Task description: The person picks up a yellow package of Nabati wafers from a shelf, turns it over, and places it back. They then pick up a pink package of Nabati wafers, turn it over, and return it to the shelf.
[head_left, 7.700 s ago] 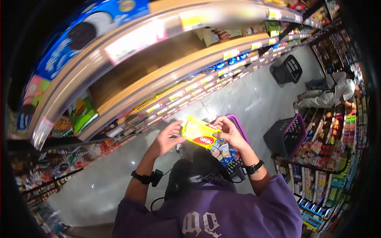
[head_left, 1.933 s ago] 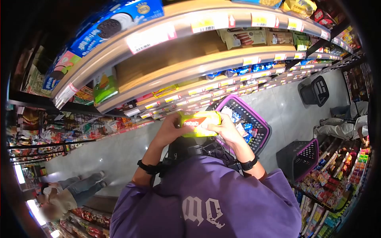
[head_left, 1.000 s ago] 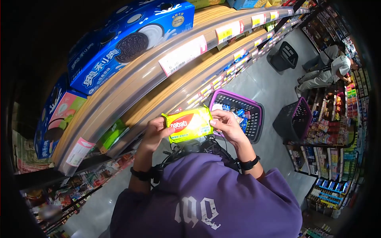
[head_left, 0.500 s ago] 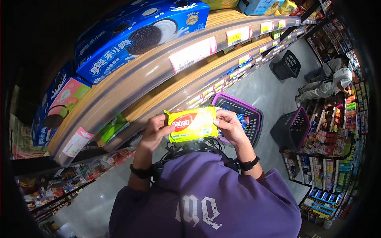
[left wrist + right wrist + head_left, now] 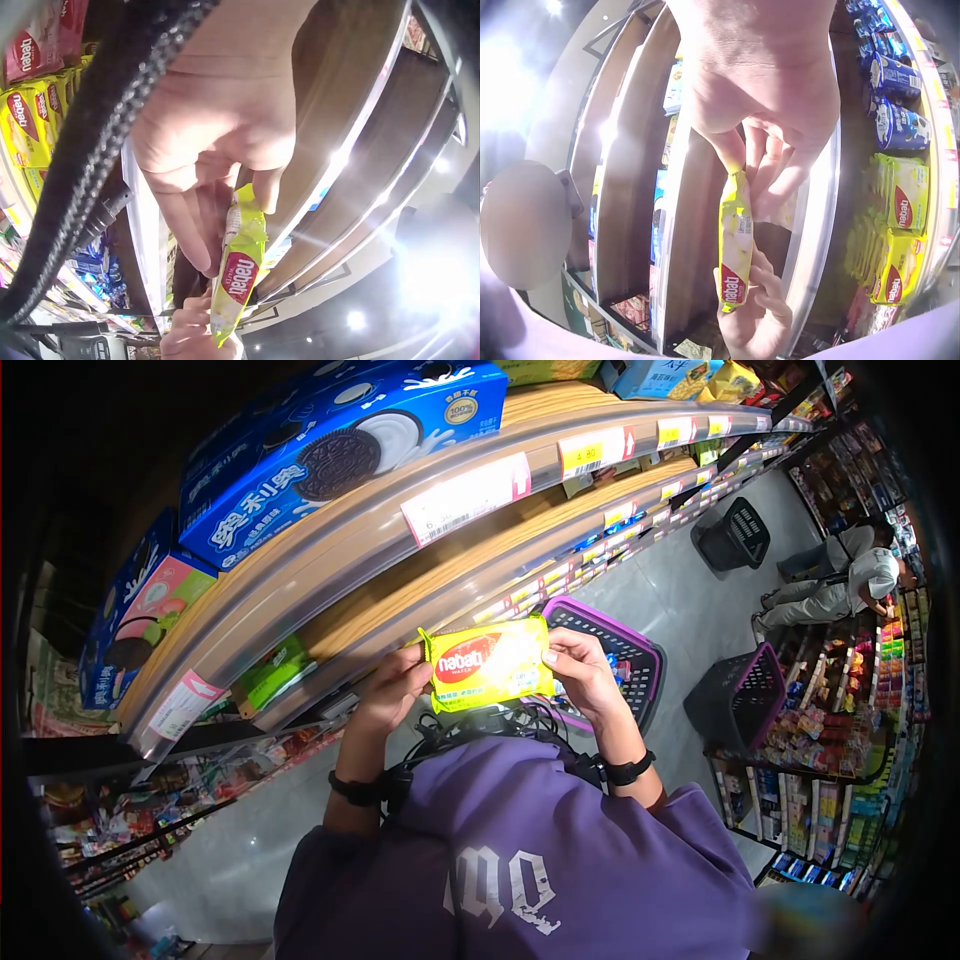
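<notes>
One wafer pack (image 5: 487,666) — bright yellow-green, white "nabati" on red.

Pack (image 5: 487,663) (landmark): "nabati", with "WAFER" beneath, on red oval.
Blue box (image 5: 340,465), above left of the pack: "奥利奥"; gold seal (image 5: 461,409) on it, "100%".
Yellow tag (image 5: 592,453), above right of the pack: "4.80", up arrow (image 5: 629,442) at its end.
White tag (image 5: 465,500), above the pack: "6", remaining digits unclear.
Shirt (image 5: 515,885), below the pack: Gothic "mq".
Left wrist view, above left of the pack: "nabati" on yellow packets (image 5: 25,129), pink packet (image 5: 31,52).
Right wrist view, right of the pack: "nabati" on shelf packets (image 5: 904,196).
</notes>
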Demonstrator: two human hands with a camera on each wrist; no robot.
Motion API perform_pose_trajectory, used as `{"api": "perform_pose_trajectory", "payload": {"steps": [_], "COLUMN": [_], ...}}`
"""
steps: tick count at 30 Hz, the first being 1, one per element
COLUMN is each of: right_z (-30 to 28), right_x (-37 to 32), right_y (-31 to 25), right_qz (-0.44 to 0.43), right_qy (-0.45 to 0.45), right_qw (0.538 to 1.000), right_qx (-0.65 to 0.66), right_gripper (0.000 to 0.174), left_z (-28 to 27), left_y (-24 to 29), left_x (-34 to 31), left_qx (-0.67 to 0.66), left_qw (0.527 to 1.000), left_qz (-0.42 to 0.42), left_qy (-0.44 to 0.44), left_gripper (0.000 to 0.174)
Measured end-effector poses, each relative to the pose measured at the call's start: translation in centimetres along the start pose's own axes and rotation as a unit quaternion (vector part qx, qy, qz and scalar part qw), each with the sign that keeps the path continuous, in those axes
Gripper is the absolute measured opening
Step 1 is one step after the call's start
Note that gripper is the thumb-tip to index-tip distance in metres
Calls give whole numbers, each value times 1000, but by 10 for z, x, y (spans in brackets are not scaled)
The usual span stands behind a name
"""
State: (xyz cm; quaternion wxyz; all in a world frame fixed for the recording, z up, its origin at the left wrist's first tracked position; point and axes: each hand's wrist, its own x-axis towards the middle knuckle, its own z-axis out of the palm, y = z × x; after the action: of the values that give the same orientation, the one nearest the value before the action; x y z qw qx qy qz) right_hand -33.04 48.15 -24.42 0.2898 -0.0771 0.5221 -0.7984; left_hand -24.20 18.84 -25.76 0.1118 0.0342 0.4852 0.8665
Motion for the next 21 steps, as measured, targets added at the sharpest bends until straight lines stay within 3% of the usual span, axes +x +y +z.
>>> {"api": "perform_pose_trajectory", "payload": {"steps": [4, 7, 15, 21], "right_z": [-3, -8, -14, -18], "right_x": [1, 1, 0, -3], "right_y": [-2, -2, -5, -2], "right_qz": [-5, -9, -16, -18], "right_qy": [4, 10, 10, 10], "right_qw": [1000, 1000, 1000, 1000], "right_qx": [1, -15, 2, 14], "right_gripper": [20, 20, 18, 19], "left_z": [25, 22, -2, 16], "left_y": [15, 15, -4, 3], "left_x": [7, 8, 4, 10], "left_qx": [0, 34, 89, 132], "left_qw": [999, 997, 993, 985], "left_qz": [19, -21, -17, -17], "left_qy": [42, 63, 72, 107], "left_gripper": [59, 61, 44, 37]}}
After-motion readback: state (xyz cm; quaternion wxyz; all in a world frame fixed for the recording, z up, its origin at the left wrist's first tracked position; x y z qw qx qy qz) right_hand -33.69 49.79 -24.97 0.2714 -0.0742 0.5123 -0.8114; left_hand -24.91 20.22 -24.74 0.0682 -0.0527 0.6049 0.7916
